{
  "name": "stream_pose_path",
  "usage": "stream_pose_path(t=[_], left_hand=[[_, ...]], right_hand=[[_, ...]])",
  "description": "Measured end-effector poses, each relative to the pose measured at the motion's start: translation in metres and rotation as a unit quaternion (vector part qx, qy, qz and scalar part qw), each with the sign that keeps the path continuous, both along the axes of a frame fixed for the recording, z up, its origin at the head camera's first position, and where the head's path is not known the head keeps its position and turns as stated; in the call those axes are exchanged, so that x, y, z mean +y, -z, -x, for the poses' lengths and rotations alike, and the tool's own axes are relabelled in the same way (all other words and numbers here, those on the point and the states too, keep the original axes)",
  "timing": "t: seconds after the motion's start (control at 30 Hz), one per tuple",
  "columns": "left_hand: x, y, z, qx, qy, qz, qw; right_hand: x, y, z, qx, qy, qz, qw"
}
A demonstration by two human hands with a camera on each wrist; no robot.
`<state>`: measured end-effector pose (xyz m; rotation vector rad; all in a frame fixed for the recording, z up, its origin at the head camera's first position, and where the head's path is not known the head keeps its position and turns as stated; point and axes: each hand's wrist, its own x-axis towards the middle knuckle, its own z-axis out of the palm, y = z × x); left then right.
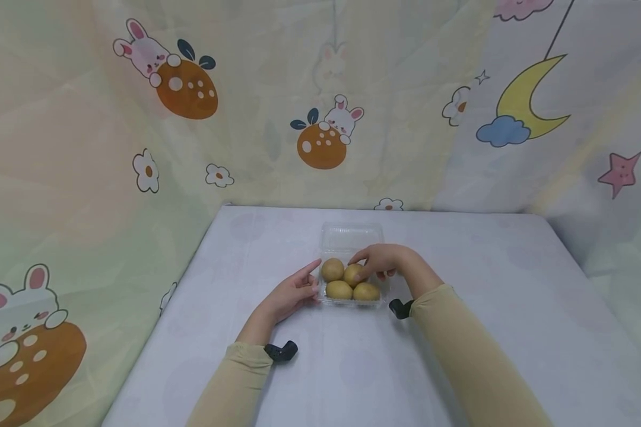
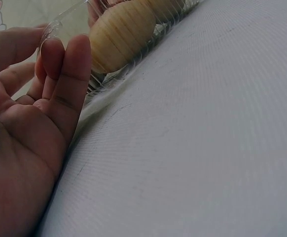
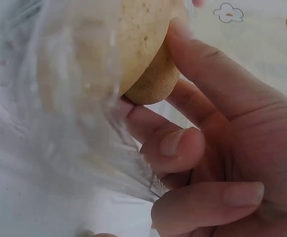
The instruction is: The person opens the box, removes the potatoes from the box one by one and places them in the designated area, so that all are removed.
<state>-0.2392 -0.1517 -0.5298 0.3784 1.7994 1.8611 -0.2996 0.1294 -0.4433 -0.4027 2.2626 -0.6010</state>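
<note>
- Right hand point(image 1: 383, 260): fingers pinch potato point(image 1: 351, 275) nearest box's point(image 1: 347, 303) far-right corner; slackness could drop it.
- Left hand point(image 1: 289, 293), left edge: pinching, I can't tell; pushing might skew box.

Low in the head view, the left sleeve point(image 1: 229, 385) and the right sleeve point(image 1: 475, 356) are plain beige, slightly wrinkled near the end. Each wrist carries a small, bent black device point(image 1: 281, 351), whose details are too dark to tell surely.
</note>
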Motion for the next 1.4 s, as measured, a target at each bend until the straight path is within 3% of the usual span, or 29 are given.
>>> stream_pose_path(t=[0.2, 0.6, 1.4], left_hand=[[0.0, 0.0, -0.001, 0.003, -0.002, -0.003, 1.0], [0.0, -0.001, -0.001, 0.0, -0.006, -0.006, 1.0], [0.001, -0.001, 0.0, 0.001, -0.007, -0.009, 0.9999]], right_hand=[[-0.002, 0.0, -0.003, 0.01, 0.011, -0.001, 0.9999], [-0.006, -0.001, -0.007, 0.085, 0.004, -0.022, 0.9962], [0.009, 0.001, -0.01, 0.132, 0.026, 0.036, 0.9902]])
